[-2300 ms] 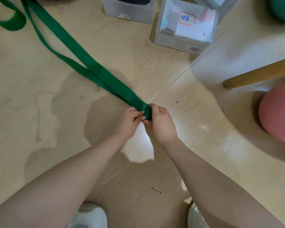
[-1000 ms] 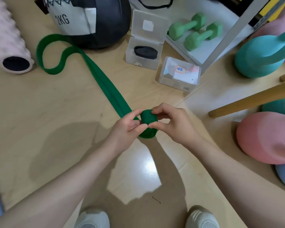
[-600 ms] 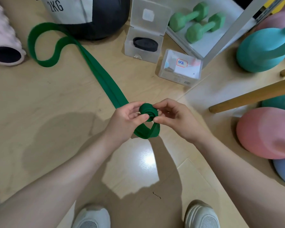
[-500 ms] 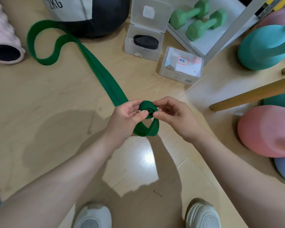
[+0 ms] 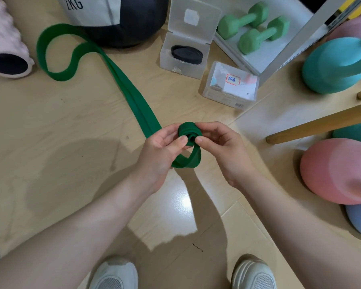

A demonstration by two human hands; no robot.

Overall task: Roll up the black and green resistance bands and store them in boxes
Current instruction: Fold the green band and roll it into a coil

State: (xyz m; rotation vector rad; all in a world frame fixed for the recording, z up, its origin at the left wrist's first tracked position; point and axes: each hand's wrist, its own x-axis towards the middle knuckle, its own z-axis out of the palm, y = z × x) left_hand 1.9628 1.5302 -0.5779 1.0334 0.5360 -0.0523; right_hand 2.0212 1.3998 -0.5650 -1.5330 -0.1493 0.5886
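Note:
A small roll of the green resistance band [image 5: 189, 130] is held above the wooden floor. My left hand [image 5: 163, 151] pinches it from the left and my right hand [image 5: 221, 147] from the right. A loose loop of band hangs under the roll. The rest of the green band runs back left along the floor and ends in a curl. The black band [image 5: 187, 54] lies rolled inside an open clear box [image 5: 181, 65]. A closed clear box [image 5: 230, 85] with a red-framed label sits right of it.
A black and white 2KG ball [image 5: 117, 15] and a pink foam roller [image 5: 6, 49] lie at the back left. Green dumbbells [image 5: 252, 28] rest on a low shelf. Teal and pink kettlebells [image 5: 338, 65] and a wooden stick [image 5: 321, 124] crowd the right. My shoes [image 5: 115, 274] are below.
The roll has grown from a first fold at the band's end to a small coil. The band's far curl has been drawn closer, and a loop now hangs under the roll.

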